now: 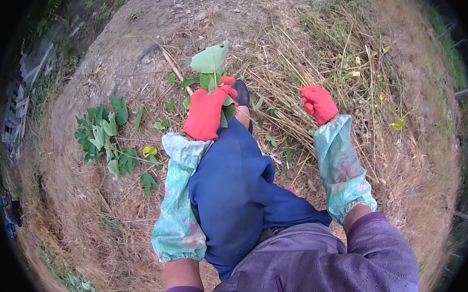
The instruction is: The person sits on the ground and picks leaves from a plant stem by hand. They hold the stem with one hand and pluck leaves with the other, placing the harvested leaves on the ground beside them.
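My left hand point(207, 109), in a red glove, is closed around a small bunch of green leaves point(210, 61) in front of my left knee. One broad pale leaf stands up above the fist, and others hang below it. My right hand point(318, 104), also red-gloved, is curled into a fist over dry stalks point(284, 119) on the right. No object shows clearly in it. Just beyond the left hand lies a sickle with a wooden handle point(171, 63) and a dark curved blade point(148, 51). A cut leafy branch point(106, 133) rests on the ground at the left.
Loose green leaves point(148, 182) and a yellow leaf point(150, 151) are scattered around the branch. Dry straw with some green stems point(331, 31) is heaped at the upper right. A dark shoe point(242, 92) shows behind the left hand. Grey blocks point(14, 107) are stacked at the far left.
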### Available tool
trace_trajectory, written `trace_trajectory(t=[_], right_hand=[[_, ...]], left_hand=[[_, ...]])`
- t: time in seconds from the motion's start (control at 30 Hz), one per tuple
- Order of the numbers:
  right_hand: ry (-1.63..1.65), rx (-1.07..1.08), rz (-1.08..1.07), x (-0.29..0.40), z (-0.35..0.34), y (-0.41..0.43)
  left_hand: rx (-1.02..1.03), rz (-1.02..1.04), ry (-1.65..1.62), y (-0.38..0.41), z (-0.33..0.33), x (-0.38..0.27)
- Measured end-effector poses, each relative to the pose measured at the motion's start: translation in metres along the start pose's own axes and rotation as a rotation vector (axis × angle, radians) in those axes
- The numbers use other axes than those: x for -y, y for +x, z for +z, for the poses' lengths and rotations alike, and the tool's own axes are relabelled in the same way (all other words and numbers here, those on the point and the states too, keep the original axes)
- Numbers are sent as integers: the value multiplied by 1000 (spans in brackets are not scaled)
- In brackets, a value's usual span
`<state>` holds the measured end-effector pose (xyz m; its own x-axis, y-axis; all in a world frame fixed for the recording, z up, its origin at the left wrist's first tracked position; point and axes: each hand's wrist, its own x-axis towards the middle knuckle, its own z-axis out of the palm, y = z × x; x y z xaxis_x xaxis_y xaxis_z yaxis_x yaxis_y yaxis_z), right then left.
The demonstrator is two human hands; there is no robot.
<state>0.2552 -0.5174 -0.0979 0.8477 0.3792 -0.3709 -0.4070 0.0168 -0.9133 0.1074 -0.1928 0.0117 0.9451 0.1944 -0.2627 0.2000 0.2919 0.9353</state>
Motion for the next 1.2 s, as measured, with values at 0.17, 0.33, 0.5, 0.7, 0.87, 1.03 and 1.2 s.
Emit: trace_trajectory(t=[0.17,0.33,0.5,0.7,0.87,1.03,1.2], right_hand=[[-476,107,272,1,14,9],[52,92,74,12,23,4],[359,275,54,24,41,-8],[-207,141,-88,70,108,-29],[-441,306,-182,89,177,-52],[-462,332,-128,79,191,-47],[-464,423,-199,78,197,-57]], left_hand=[[27,-5,-41,0,9,-3],[-10,-47,-7,1,5,-3],[31,-48,-10,5,2,0],[54,42,-131,3,7,1],[131,165,-114,0,-6,-2],[136,134,-291,-3,-4,-3],[57,214,-292,-6,-1,-3]])
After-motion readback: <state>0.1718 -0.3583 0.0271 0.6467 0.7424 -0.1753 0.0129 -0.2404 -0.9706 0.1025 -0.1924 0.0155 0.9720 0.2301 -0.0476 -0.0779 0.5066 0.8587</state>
